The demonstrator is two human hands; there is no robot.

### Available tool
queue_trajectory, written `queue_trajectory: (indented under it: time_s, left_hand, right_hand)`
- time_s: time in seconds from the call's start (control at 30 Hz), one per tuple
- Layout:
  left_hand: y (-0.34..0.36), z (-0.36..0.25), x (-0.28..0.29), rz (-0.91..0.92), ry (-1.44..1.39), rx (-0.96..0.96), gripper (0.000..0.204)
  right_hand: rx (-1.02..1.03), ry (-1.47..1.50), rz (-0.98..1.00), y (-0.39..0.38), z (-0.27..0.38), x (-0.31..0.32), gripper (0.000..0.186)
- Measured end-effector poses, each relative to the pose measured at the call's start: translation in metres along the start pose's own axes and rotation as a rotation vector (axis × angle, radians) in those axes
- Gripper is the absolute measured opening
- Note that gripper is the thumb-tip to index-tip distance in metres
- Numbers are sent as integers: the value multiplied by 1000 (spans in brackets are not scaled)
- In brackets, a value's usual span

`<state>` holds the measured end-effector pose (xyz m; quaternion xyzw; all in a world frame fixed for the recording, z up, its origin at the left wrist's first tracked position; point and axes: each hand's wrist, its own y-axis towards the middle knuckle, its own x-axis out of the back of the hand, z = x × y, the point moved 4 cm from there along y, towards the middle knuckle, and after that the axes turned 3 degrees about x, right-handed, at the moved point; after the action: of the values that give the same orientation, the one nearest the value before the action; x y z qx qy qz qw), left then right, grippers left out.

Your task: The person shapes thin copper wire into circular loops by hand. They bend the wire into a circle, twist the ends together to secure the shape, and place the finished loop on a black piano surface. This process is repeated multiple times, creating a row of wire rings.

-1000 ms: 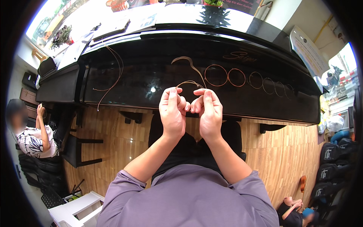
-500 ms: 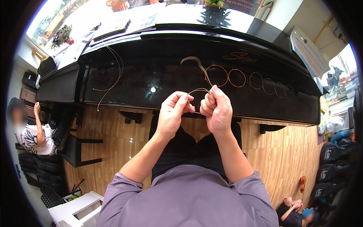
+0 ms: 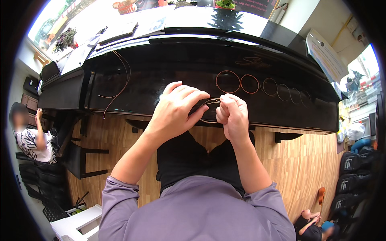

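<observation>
My right hand (image 3: 233, 115) is closed in a pinch on a small loop of thin, golden guitar string (image 3: 209, 121), held over the near edge of a glossy black piano (image 3: 152, 90). Beside it my left hand (image 3: 177, 106) is open, its fingers stretched and its thumb apart from the index finger. The loop passes close to those fingertips; whether they touch it I cannot tell. Beyond my right hand, coiled strings lie in a row, starting with a copper-coloured coil (image 3: 228, 82) and a second copper coil (image 3: 250, 84), with thinner silvery coils (image 3: 269, 86) further right.
A loose, uncoiled string (image 3: 128, 76) lies on the piano at the left. Papers (image 3: 150, 28) and a potted plant (image 3: 226, 4) stand along its top. One person (image 3: 34, 144) sits at the far left beside a black bench (image 3: 86, 158); another person (image 3: 309, 227) is at lower right.
My left hand has let go of its pinch and spread its fingers, shifting slightly left. The loose tail that stood up beyond my hands is no longer visible there. My right hand keeps its pinch.
</observation>
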<state>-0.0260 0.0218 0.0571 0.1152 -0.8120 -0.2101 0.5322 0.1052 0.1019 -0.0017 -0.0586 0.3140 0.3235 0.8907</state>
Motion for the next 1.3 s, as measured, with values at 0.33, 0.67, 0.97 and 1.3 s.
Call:
queue_trajectory:
  time_s: [0.33, 0.67, 0.97, 1.3]
  left_hand:
    - [-13, 25, -17, 207, -1022, 562, 17]
    - [-17, 26, -25, 212, -1299, 438, 30]
    - [-14, 17, -23, 226, -884, 374, 17]
    - [-21, 24, -30, 95, -837, 403, 16]
  right_hand:
    - [81, -232, -45, 7, -2, -5, 29]
    - [56, -236, -74, 9, -8, -1, 28]
    - [47, -312, -75, 8, -11, 0, 27]
    - [4, -282, -66, 7, -17, 2, 28]
